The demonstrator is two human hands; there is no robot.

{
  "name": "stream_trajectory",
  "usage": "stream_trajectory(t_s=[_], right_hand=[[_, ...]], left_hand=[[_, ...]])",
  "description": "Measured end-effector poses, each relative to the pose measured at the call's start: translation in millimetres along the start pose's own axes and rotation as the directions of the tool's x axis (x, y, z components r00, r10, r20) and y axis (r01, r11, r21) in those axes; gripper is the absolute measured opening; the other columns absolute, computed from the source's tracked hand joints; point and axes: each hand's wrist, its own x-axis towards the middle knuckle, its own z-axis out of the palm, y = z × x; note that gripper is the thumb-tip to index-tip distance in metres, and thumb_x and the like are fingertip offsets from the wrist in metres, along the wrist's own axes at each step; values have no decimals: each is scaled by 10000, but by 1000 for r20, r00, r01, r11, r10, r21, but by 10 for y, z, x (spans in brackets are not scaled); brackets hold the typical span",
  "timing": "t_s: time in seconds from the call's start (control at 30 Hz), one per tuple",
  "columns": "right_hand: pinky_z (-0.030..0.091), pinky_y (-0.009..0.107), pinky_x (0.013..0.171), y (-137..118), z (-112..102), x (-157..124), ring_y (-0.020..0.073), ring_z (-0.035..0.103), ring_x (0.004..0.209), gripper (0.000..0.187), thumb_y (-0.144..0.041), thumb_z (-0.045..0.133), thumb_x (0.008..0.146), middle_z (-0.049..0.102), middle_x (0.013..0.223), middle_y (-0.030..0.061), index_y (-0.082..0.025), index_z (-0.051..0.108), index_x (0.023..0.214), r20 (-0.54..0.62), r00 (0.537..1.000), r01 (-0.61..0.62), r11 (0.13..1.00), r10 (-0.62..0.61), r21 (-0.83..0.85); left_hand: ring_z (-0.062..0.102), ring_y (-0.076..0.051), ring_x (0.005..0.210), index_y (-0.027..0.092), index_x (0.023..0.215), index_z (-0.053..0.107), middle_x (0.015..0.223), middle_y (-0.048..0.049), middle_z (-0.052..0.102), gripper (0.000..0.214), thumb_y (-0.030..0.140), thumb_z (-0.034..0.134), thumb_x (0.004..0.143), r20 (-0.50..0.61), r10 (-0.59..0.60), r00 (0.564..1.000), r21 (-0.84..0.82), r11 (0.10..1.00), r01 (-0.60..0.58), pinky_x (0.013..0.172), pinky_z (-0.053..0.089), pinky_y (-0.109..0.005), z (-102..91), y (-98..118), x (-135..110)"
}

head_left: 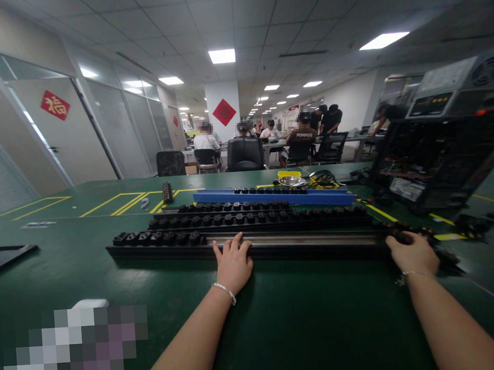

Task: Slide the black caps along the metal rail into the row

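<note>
A long black rail (301,250) with a metallic inner channel lies across the table in front of me. Several small black modules (158,238) sit in a row in its left part. My left hand (234,264) rests on the rail just right of these modules, fingers spread. At the rail's right end, my right hand (416,254) has its thumb and fingers closed around a small black module (402,238), partly hidden by the hand. More loose black parts lie just beyond and beside that hand.
Behind are another black rail filled with modules (257,219) and a blue rail (331,197). A metal bowl (292,181) stands by a yellow tray (289,174). An equipment rack (417,163) is at the right, a dark frame (8,256) at the left. People sit farther back.
</note>
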Motion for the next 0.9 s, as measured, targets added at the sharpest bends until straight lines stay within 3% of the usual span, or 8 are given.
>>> stream_trajectory(t_s=[0.33, 0.9], right_hand=[[443, 414, 894, -69, -58, -64, 329, 565, 1041, 561, -471, 535, 658, 623, 1122, 143, -183, 599, 1136, 13, 999, -31, 1000, 31, -6], [453, 409, 873, 57, -7, 42, 295, 585, 980, 494, -445, 556, 646, 646, 1035, 112, -208, 626, 1074, -68, 997, -44, 998, 47, 49]], left_hand=[[426, -266, 1188, 314, 1093, 565, 1376, -17, 457, 333, 249, 510, 772, 8, -2, 1000, -5, 1000, 2, 1052, 101, -658, 9, -3, 8], [432, -264, 1179, 318, 1094, 575, 1367, -16, 464, 347, 236, 513, 763, -9, -4, 1000, -3, 1000, 4, 1061, 89, -650, 15, -1, 0]])
